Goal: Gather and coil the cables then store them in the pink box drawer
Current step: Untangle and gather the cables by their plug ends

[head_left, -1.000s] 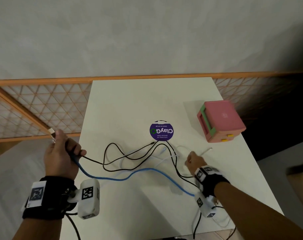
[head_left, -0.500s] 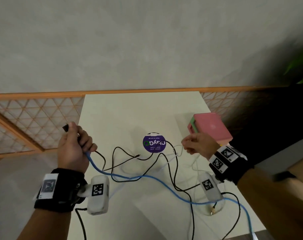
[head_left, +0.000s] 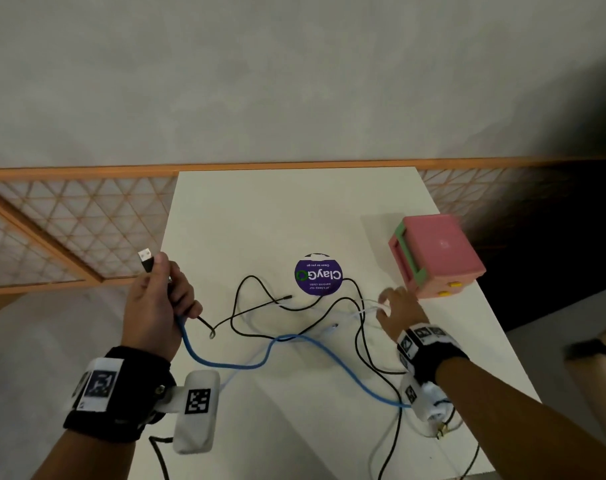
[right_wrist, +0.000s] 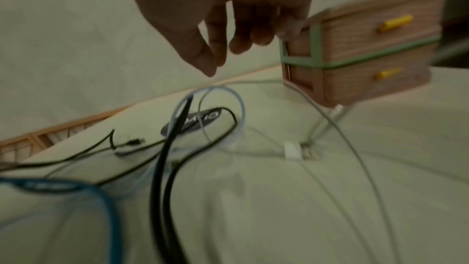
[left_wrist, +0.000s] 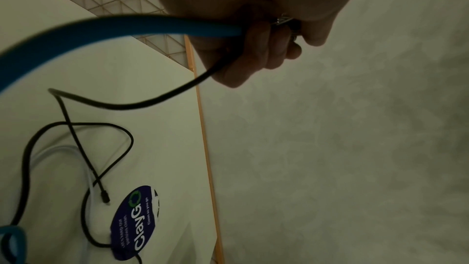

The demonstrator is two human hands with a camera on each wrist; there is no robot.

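Your left hand (head_left: 156, 306) is raised off the surface (head_left: 277, 216), fingers (left_wrist: 256, 47) curled tight round the ends of a blue cable (head_left: 225, 363) and a black cable (head_left: 256, 313); a USB plug (head_left: 145, 258) sticks up past your thumb. Your right hand (head_left: 400, 313) hovers low, palm down, fingers (right_wrist: 243, 33) loosely spread and holding nothing, just above a white cable (head_left: 372, 308) whose plug (right_wrist: 291, 149) lies on the surface under it.

From your left fist the blue cable sags to the surface, runs across between your hands and passes under your right wrist. The black cable drops from the same fist and loops over the surface between your hands, crossing itself and the white one; its small free plug (left_wrist: 104, 198) lies near a round purple sticker (head_left: 318, 274). More black cable (right_wrist: 162, 188) runs under your right wrist toward you.

The pink box (head_left: 436, 254) stands just beyond your right fingertips, apart from them, on the far right of the surface. Both its drawers, with yellow handles (right_wrist: 394, 22), are closed.
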